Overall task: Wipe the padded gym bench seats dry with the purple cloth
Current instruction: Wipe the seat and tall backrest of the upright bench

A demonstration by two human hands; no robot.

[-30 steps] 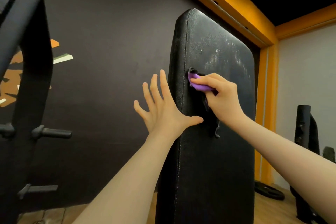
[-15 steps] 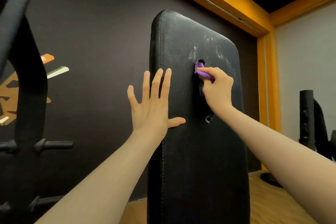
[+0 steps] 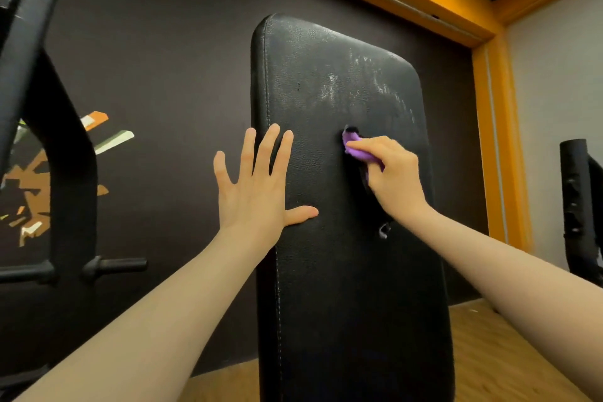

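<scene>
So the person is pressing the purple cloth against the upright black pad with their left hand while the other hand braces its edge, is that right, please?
Not quite: the right hand grips the purple cloth against the upright black pad. The left hand, fingers spread, braces its edge, as the head view shows.

No legible text — anywhere

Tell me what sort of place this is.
Most likely a gym: an upright black padded vinyl bench pad stands in front, a black metal rack with storage pegs at left, and dark upright exercise equipment at right.
</scene>
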